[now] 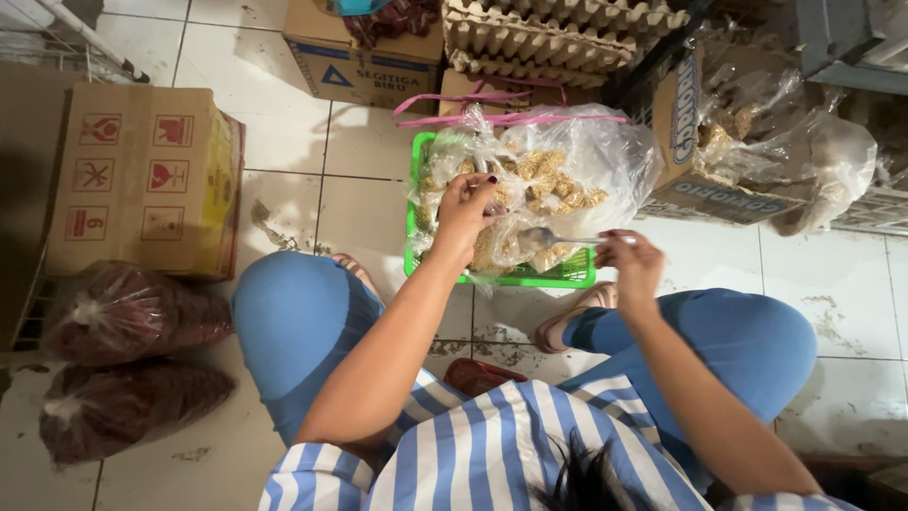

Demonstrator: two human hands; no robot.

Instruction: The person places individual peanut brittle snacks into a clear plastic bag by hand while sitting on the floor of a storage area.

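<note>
A green plastic basket (pixel 567 275) stands on the tiled floor between my knees. A large clear plastic bag (pixel 605 156) full of small brown snack pieces lies in it. My left hand (pixel 463 216) pinches a small clear bag just above the basket's left part. My right hand (pixel 632 262) grips the handle of a metal spoon (pixel 541 237), whose bowl points left toward the small bag and carries some pieces. Both hands hover over the front of the basket.
A yellow-brown cardboard box (pixel 142 175) stands at the left, with two bags of dark red goods (pixel 123 312) below it. Behind the basket are another box (pixel 355 66), stacked egg trays (pixel 549 38) and an open carton of bagged snacks (pixel 747 142).
</note>
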